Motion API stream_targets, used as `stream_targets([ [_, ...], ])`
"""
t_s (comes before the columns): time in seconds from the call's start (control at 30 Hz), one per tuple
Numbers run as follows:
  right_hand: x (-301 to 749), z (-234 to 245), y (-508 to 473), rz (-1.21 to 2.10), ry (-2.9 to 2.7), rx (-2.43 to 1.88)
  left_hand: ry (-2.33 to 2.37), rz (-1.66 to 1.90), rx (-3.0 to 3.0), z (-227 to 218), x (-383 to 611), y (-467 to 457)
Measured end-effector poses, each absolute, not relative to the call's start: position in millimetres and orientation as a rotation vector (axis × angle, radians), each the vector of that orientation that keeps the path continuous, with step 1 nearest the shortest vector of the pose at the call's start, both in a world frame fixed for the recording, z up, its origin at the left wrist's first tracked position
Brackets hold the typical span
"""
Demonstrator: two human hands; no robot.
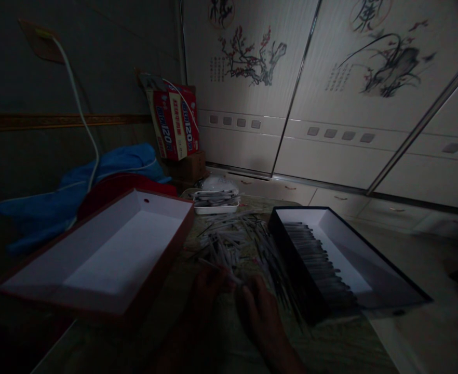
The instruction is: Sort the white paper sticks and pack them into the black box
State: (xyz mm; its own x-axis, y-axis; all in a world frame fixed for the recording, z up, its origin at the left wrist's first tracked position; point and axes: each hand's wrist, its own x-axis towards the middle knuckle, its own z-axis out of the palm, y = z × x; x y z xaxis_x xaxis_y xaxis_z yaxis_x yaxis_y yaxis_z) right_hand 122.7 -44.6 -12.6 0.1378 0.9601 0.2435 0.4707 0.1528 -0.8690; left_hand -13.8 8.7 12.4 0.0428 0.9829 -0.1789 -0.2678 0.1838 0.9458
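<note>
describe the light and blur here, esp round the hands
Head view: dim overall, left hand deep in shadow, right hand slightly brighter; head view: pile soft-edged, detail between the hands lost; head view: doors among the palest areas, seams slanting.

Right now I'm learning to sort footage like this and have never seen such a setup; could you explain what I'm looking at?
There's no machine here: you see a person's bare left hand and right hand. The single picture comes from a camera worn on their head, looking forward and down. On the table lies a loose pile of slim, pen-like pieces, between an open red box and an open dark box holding a row of similar pieces. Both hands seem to hold something slim, but it's too dark to be sure.
</note>
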Motion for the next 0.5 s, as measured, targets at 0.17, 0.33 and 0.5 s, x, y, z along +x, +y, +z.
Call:
stream_targets([
  [0.17,122.2,-19.4,-43.0,0.585,-1.451,-1.426,1.034,1.150,0.912,12.5,-13.6,8.4],
  [0.33,122.5,-16.8,-43.5,0.640,-1.447,-1.477,1.039,1.151,0.893,10.2,-13.0,8.6],
  [0.5,121.9,-16.5,-44.1,0.688,-1.475,-1.428,1.052,1.160,0.907,13.6,-13.4,7.7],
])
